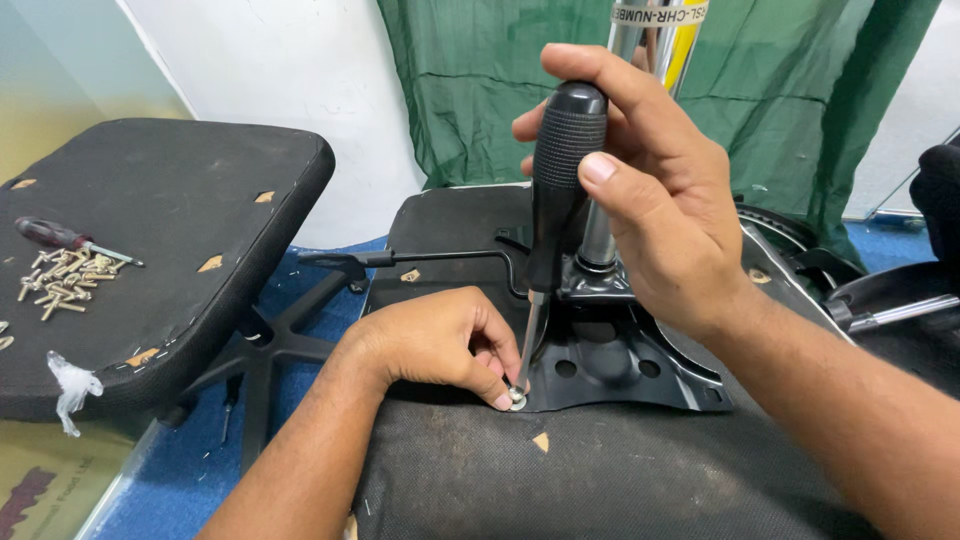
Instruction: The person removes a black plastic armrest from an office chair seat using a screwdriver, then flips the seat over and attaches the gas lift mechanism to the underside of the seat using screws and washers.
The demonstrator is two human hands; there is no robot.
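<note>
Head view: left hand fingers pinch a silver screw with washer at the lower-left corner of the black metal mechanism plate, low centre of frame. Right hand is clenched round the black ribbed handle of a screwdriver, thumb along the grip; the shaft runs down and slightly left, tip on the screw head. Plate sits on the underside of an upturned black chair seat, with the chrome gas-lift column rising just behind the driver and a bent lever rod running left from the plate. To do this well, I'd judge: keep the shaft in line with the screw, not canted; press down before turning so the tip stays seated; left fingers steady the screw only until the thread bites, then get clear of the tip. Further out: second seat cushion at left carrying a pile of loose screws and a red-handled screwdriver; black star base between the seats on blue floor; green cloth behind.
</note>
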